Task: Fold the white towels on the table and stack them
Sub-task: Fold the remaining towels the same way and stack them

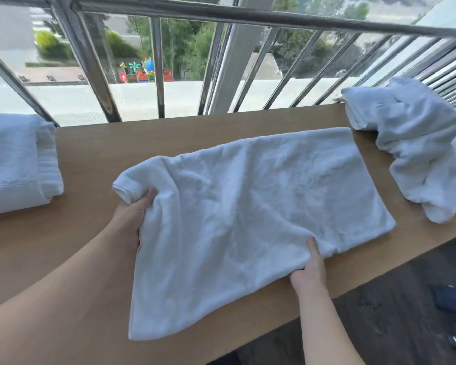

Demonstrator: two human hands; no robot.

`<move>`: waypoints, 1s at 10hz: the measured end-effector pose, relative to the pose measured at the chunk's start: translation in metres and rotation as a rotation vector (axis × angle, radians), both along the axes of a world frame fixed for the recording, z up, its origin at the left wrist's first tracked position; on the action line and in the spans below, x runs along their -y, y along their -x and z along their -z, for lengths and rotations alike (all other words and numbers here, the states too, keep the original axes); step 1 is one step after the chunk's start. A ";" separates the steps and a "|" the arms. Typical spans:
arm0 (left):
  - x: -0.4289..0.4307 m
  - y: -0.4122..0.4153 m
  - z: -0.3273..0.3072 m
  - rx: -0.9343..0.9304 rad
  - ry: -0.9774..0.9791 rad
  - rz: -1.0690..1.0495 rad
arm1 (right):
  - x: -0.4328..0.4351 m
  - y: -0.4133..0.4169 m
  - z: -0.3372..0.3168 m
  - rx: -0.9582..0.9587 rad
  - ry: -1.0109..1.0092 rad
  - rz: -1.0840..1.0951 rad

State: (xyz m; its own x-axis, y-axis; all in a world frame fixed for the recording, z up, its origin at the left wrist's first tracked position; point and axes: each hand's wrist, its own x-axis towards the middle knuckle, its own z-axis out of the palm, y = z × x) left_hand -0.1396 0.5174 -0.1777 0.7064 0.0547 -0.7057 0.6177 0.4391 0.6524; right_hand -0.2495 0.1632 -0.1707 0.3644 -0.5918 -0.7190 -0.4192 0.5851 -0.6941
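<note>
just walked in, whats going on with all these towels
A person is folding white towels at a wooden table by a railed window. Both hands grip the middle towel: the left hand at its left edge, the right hand at its near edge. A folded towel lies at left, a crumpled towel at right.

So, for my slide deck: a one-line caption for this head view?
Both hands, left hand and right hand, grip a white towel mid-fold on a wooden table.

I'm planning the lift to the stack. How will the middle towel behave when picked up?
Probably floppy: the towel wrinkles and bunches where the left hand and right hand grip it. Its near corner already droops past the table edge, so unsupported parts will likely sag.
</note>
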 end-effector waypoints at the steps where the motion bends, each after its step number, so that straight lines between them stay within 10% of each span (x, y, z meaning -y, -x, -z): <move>1: 0.035 -0.019 0.015 0.042 -0.028 -0.001 | 0.038 -0.019 -0.016 -0.011 -0.032 0.015; 4: 0.002 -0.015 0.013 0.015 -0.384 -0.089 | 0.084 -0.005 -0.015 -0.288 0.026 -0.121; 5: -0.008 -0.007 0.009 0.072 -0.467 -0.148 | 0.079 -0.009 -0.010 -0.474 0.652 -0.165; 7: -0.002 -0.004 0.012 0.125 -0.699 -0.049 | 0.022 -0.076 -0.002 0.109 1.298 -1.074; 10: -0.032 -0.028 0.014 0.087 -1.142 -0.228 | -0.068 -0.122 0.030 0.069 1.475 -1.682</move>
